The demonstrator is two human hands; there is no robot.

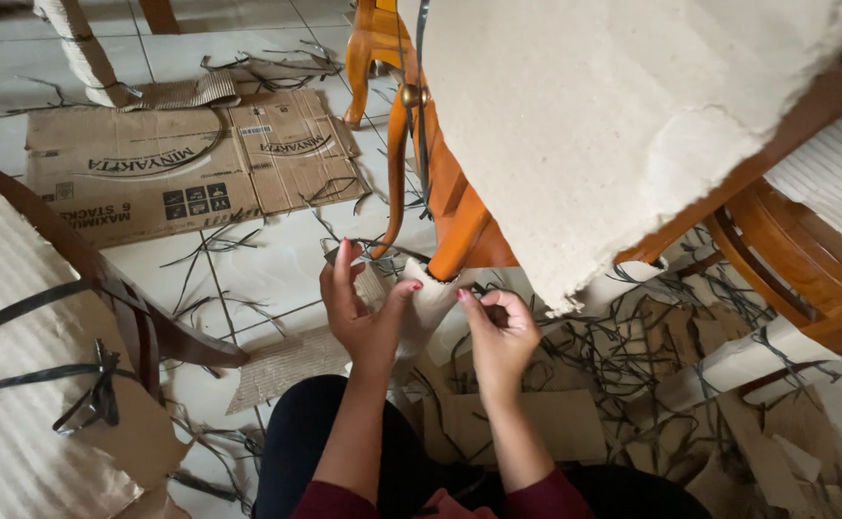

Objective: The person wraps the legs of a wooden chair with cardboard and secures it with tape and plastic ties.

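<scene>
Left hand point(361, 312) and right hand point(500, 332) both work at the foot of an orange wooden chair leg point(459, 226). The left hand is part open, thumb and fingers curled around the pale paper wrap point(431, 293) on the leg tip. The right hand is pinched shut on the wrap's edge just beside the leg.

The wrap sits around the leg's lowest end, partly peeled, its torn edge flaring up. Above the leg, a large sheet of grey packing board point(613, 125) covers the chair. Left of the leg, beyond a strip of white tiled floor point(277, 259), lies a flattened brown carton point(190, 163). Cut black straps point(632, 336) and cardboard scraps litter the floor right of the leg. Another wrapped, strapped piece point(27, 384) stands well to the left.

Judgement: the peel goes best with the left hand steadying the wrap near the leg while the right draws the edge along the leg, not across, to spare the finish.
</scene>
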